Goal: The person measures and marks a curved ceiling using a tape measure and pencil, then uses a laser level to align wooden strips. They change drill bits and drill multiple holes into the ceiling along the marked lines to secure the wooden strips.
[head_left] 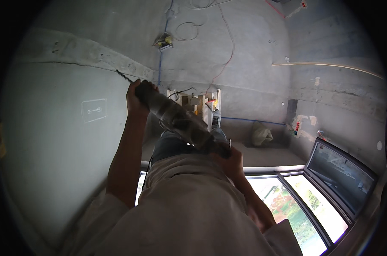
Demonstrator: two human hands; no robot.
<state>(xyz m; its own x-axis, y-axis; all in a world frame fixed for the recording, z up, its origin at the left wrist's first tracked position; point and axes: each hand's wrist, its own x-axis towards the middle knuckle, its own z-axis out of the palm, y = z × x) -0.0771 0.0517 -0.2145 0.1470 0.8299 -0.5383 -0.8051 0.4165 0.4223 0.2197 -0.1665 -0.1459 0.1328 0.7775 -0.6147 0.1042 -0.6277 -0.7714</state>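
Observation:
A large, dusty hammer drill lies slantwise in front of my body, in both hands. My left hand is wrapped round its front end, just behind the chuck. My right hand grips the rear handle, close to my waist. A long spiral drill bit points to the upper left, toward the rough concrete band along the grey left wall. Whether its tip touches the concrete, I cannot tell. The drill's body hides the palm side of both hands.
Below the drill stands a wooden ladder or stand, with my shoe beside it. Loose wires and a small yellow-and-black item lie ahead. A pale sack sits on the right. An open window sash juts in at lower right.

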